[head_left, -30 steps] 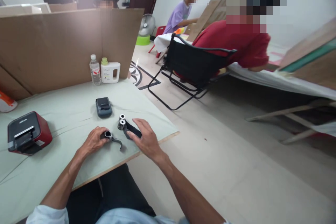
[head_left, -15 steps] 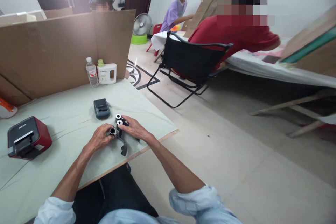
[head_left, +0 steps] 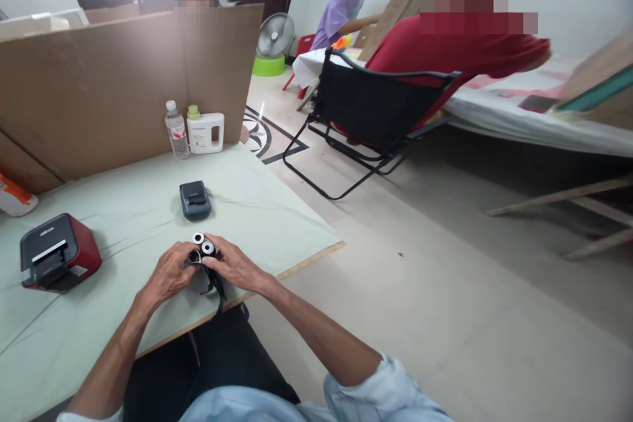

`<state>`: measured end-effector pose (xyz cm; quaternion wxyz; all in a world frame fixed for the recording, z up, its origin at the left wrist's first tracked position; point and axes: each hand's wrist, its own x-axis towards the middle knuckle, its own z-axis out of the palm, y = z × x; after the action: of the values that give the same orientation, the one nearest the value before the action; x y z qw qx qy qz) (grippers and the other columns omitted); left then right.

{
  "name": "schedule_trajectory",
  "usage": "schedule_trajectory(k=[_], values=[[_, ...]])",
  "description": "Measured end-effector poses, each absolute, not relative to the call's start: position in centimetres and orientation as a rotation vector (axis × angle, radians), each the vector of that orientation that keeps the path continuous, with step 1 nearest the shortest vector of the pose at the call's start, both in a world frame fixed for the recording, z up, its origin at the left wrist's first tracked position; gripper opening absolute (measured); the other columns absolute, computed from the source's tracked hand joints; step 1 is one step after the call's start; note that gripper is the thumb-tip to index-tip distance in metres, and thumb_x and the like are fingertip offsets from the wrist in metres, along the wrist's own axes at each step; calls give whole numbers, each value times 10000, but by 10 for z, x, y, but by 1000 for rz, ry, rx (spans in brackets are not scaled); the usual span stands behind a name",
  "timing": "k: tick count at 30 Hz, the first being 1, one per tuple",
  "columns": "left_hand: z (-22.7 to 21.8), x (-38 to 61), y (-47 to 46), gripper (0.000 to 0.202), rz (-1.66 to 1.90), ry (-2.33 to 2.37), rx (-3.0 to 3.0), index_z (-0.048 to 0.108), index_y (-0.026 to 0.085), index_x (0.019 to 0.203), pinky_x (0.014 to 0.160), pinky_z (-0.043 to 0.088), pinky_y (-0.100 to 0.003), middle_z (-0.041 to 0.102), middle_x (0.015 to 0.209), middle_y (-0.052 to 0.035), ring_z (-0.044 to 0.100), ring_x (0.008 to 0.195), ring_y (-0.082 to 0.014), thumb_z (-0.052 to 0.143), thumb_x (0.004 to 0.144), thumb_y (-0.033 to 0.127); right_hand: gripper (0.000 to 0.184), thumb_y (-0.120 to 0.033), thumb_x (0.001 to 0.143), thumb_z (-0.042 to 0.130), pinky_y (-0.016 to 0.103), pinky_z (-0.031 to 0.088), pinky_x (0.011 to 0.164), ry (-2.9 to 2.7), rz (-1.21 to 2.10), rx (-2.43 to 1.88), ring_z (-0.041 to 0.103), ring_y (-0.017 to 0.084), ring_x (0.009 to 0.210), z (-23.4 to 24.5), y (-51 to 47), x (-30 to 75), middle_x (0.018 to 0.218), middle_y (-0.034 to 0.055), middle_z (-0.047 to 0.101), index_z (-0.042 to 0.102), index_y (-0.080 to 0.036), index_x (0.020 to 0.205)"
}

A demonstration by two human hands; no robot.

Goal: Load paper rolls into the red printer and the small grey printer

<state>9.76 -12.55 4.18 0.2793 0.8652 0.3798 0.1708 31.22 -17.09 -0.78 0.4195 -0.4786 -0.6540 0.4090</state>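
My left hand (head_left: 173, 271) and my right hand (head_left: 237, 265) come together above the near edge of the table. In my right fingers are two small black rolls (head_left: 208, 248) with white ring-shaped ends. My left fingers grip a dark ring-shaped piece (head_left: 194, 256) with a hollow centre, pressed against the rolls. From it a dark curling strip (head_left: 214, 287) hangs down toward the table edge. Both hands are closed, and fingers hide much of these pieces. Just beyond them stands a small blue-grey device (head_left: 194, 200), untouched.
A red and black box-shaped device (head_left: 60, 252) sits on the pale green table (head_left: 143, 224). A water bottle (head_left: 177, 132) and a white jug (head_left: 206, 133) stand before a cardboard panel (head_left: 123, 92). People sit beyond; one occupies a black folding chair (head_left: 370, 105).
My right hand has moved left and slightly down with the rolls, bringing them against the ring-shaped piece in my left hand. Both hands have shifted left. The view has tilted slightly.
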Motion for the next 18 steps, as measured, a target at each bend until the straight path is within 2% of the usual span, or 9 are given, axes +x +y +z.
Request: schedule_trajectory(k=[3, 6, 8, 12, 15, 18], values=[[48, 89, -129, 286, 449, 1060, 2304, 678, 235, 1136, 967, 533, -406, 749, 1124, -74, 686, 1042, -258, 615, 865, 171, 634, -405, 954, 661, 420, 518, 1022, -1676, 1130, -1109, 636, 264, 1169, -2, -171, 313, 1439, 126, 635, 522, -204, 1539], [48, 88, -128, 269, 430, 1074, 2292, 681, 234, 1111, 937, 535, -401, 752, 1076, -63, 689, 1011, -255, 639, 851, 183, 617, -366, 957, 633, 377, 544, 937, -1692, 1241, -1042, 662, 231, 1037, 6, -169, 324, 1373, 93, 682, 532, -187, 1539], [47, 89, -128, 337, 413, 1070, 2288, 674, 232, 1149, 937, 540, -406, 751, 1078, -62, 692, 1002, -257, 663, 817, 180, 584, -319, 952, 613, 356, 550, 894, -1710, 1251, -1056, 665, 213, 954, 10, -169, 331, 1279, 69, 726, 563, -188, 1519], [52, 92, -129, 471, 410, 1076, 2283, 652, 232, 1229, 990, 538, -427, 747, 1172, -68, 694, 1078, -273, 659, 764, 157, 420, -206, 939, 545, 353, 537, 922, -1766, 1084, -1184, 687, 220, 938, 11, -170, 333, 1088, 46, 779, 732, -206, 1315], [60, 99, -134, 408, 460, 1115, 2265, 649, 237, 1231, 1050, 514, -439, 744, 1245, -71, 684, 1168, -281, 672, 824, 241, 357, -186, 973, 490, 334, 538, 908, -1808, 961, -1284, 717, 222, 941, 12, -173, 327, 1045, 57, 799, 787, -205, 1171], [66, 115, -139, 332, 449, 1268, 2303, 673, 237, 1170, 1043, 510, -461, 763, 1222, -76, 691, 1168, -306, 705, 853, 330, 369, -170, 991, 474, 320, 538, 908, -1842, 824, -1436, 743, 231, 1000, 15, -175, 325, 1105, 61, 810, 782, -230, 1184]])
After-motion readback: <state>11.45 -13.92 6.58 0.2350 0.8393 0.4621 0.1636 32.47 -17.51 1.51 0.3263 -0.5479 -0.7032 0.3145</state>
